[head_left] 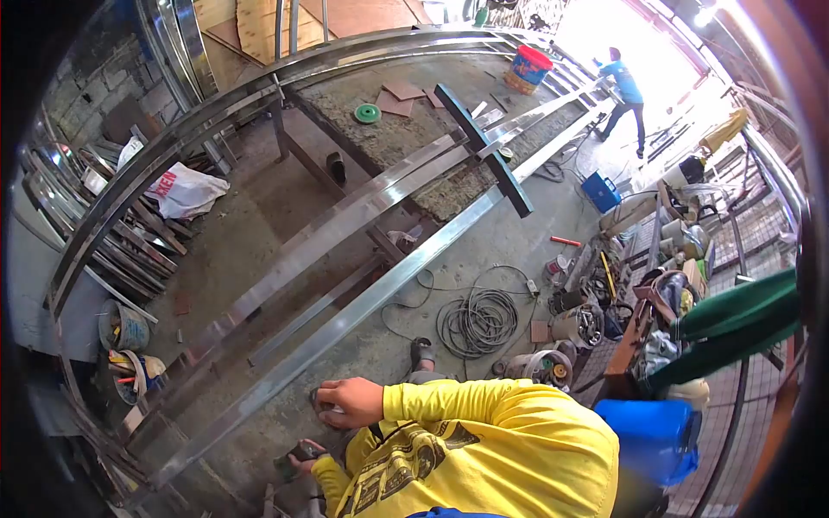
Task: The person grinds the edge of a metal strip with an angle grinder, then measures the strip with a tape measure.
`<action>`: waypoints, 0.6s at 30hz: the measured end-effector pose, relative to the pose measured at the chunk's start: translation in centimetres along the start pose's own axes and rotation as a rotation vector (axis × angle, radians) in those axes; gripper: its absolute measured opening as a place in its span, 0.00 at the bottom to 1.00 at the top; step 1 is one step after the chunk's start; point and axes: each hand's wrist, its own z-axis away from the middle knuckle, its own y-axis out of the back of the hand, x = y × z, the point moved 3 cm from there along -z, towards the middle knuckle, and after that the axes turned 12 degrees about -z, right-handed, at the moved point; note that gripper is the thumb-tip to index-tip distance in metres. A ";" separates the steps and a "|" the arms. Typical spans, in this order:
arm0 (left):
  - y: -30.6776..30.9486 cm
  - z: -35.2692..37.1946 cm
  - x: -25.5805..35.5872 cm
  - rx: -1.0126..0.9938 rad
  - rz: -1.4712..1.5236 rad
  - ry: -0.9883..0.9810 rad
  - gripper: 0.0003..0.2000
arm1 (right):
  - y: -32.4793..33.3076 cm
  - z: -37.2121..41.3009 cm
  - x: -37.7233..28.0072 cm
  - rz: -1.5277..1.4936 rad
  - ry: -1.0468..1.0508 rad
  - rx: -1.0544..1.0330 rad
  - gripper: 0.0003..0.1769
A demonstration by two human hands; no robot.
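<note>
My right hand, at the end of a yellow sleeve, is closed round something small and greyish, mostly hidden by the fingers. Lower down, my left hand is closed on a dark object I cannot make out. Both are nearest to a long straight metal tube that runs diagonally past them. Beside it lies a wider polished metal bar. A dark crosspiece lies across the bars over the worktable.
A large curved metal frame arches over the far left. Coiled cable lies on the floor. Buckets and tools crowd the right, near a blue container. A person in blue stands at the far end.
</note>
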 end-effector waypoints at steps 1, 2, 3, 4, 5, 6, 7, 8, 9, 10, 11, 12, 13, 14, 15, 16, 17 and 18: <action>0.5 2.3 -1.1 -0.043 0.001 -0.025 0.12 | 2.1 1.5 0.7 -0.019 0.011 -0.003 0.13; 1.5 5.0 -1.9 -0.077 -0.002 -0.054 0.12 | 4.0 3.2 1.4 -0.046 0.017 -0.011 0.13; 2.6 7.8 -1.7 -0.110 -0.016 -0.092 0.12 | 5.6 4.7 2.0 -0.065 -0.024 -0.020 0.13; 2.0 11.1 -3.2 -0.251 0.093 -0.023 0.19 | 7.4 6.0 2.5 -0.081 -0.061 -0.030 0.12; 0.7 14.4 -4.7 -0.287 0.072 -0.082 0.19 | 9.4 7.0 3.0 -0.084 -0.092 -0.039 0.12; -0.3 17.4 -6.3 -0.324 0.053 -0.136 0.20 | 10.9 8.1 3.2 -0.061 -0.091 -0.035 0.12; -0.7 20.2 -7.6 -0.357 0.042 -0.187 0.21 | 12.1 9.2 3.7 -0.093 -0.089 -0.056 0.12; -1.3 22.6 -8.6 -0.475 -0.083 -0.273 0.25 | 13.5 10.0 4.3 -0.115 -0.082 -0.078 0.12; -2.1 24.0 -9.7 -0.563 -0.132 -0.285 0.27 | 14.8 10.5 4.7 -0.138 -0.074 -0.095 0.13; -2.9 25.2 -10.6 -0.651 -0.191 -0.295 0.28 | 15.8 11.0 5.0 -0.112 -0.090 -0.092 0.14; -3.7 26.3 -11.2 -0.742 -0.255 -0.303 0.30 | 16.6 11.3 5.2 -0.089 -0.108 -0.082 0.15; -6.3 29.7 -11.9 -0.676 -0.292 -0.296 0.32 | 17.6 11.6 5.4 -0.062 -0.127 -0.070 0.17; -8.5 31.6 -12.5 -0.751 -0.379 -0.298 0.33 | 18.6 11.8 5.2 -0.035 -0.101 -0.040 0.21; -10.4 33.1 -13.2 -0.824 -0.463 -0.298 0.35 | 19.7 12.0 4.7 -0.004 -0.076 -0.011 0.25; -12.2 34.4 -14.3 -0.896 -0.547 -0.297 0.36 | 20.7 12.1 4.3 0.027 -0.052 0.018 0.30; -14.4 35.3 -15.4 -1.017 -0.588 -0.240 0.37 | 21.6 12.1 4.1 0.021 -0.016 0.064 0.34; -16.7 36.2 -16.5 -1.116 -0.759 -0.277 0.35 | 22.4 12.0 3.8 0.014 0.019 0.114 0.38; -19.1 37.2 -17.6 -1.214 -0.935 -0.312 0.34 | 23.3 11.9 3.6 0.006 0.053 0.168 0.43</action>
